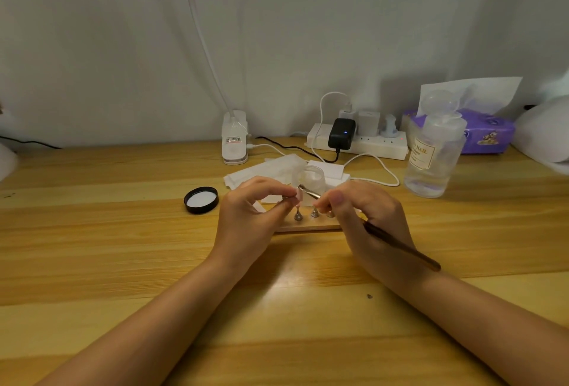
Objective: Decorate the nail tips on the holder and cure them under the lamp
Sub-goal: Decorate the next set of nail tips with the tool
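L hand [249, 213] fingers pinch a pink nail tip [299, 195] just above the wooden holder [308, 226] on the table [123, 262]. R hand [366, 219] fingers pinch a brush [400, 247], its metal end touching the tip. Black lid [201, 200] lies left of the holder.

Both forearms reach in from six o'clock, converging toward twelve. The left hand [249, 216] has thumb and forefinger curled in a pinch; the right hand [366, 225], at its three o'clock, curls around a thin handle
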`<action>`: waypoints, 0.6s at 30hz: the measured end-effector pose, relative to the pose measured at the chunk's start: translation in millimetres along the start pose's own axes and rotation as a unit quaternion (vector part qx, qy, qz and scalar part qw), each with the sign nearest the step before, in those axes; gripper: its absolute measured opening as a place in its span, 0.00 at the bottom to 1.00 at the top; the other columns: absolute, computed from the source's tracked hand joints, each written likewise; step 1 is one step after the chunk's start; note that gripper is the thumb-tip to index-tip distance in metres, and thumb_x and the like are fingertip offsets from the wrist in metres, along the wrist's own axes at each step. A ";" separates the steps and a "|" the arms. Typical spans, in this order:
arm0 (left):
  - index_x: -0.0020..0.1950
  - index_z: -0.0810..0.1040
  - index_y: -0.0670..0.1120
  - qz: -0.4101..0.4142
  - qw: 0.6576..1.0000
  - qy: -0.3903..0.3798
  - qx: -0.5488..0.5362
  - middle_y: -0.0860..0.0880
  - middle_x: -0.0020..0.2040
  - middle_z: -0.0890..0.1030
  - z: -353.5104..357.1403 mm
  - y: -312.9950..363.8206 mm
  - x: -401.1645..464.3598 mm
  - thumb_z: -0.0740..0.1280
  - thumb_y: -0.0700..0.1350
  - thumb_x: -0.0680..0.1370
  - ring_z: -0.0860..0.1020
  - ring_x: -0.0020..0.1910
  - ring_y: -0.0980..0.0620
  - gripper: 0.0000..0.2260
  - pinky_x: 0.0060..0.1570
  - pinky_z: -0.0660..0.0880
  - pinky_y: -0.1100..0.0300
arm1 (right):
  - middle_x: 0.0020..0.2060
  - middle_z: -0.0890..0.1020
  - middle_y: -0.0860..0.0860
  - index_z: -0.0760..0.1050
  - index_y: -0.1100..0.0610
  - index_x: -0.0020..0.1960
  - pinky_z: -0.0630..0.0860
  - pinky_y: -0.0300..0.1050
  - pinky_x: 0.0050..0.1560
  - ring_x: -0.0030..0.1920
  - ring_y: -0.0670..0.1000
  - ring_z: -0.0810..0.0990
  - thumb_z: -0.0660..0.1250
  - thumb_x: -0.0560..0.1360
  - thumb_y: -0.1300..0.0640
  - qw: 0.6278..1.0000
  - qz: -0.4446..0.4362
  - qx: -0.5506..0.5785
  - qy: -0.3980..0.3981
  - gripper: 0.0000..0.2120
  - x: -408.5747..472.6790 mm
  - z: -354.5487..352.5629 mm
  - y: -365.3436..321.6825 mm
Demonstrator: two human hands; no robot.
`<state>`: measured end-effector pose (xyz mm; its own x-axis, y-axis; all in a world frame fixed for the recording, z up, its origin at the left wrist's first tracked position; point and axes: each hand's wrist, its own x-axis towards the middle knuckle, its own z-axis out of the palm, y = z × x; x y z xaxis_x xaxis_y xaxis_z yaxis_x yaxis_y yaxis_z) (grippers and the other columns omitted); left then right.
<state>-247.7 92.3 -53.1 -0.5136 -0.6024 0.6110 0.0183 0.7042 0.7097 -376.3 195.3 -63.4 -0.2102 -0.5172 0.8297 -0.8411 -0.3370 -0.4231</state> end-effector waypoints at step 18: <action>0.44 0.82 0.47 -0.007 1.000 -0.002 -0.003 0.55 0.40 0.81 -0.1 0.0 0.7 0.72 0.38 0.69 0.77 0.44 0.61 0.06 0.44 0.69 0.74 | 0.29 0.73 0.37 0.77 0.54 0.36 0.67 0.29 0.40 0.35 0.33 0.73 0.48 0.80 0.44 0.998 0.012 0.067 -0.003 0.25 -2.4 0.5 -5.0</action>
<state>-248.0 91.9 -52.8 -0.5168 -0.6107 0.5999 0.0169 0.6933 0.7204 -371.4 197.8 -63.5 -0.2264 -0.5311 0.8165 -0.7619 -0.4256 -0.4882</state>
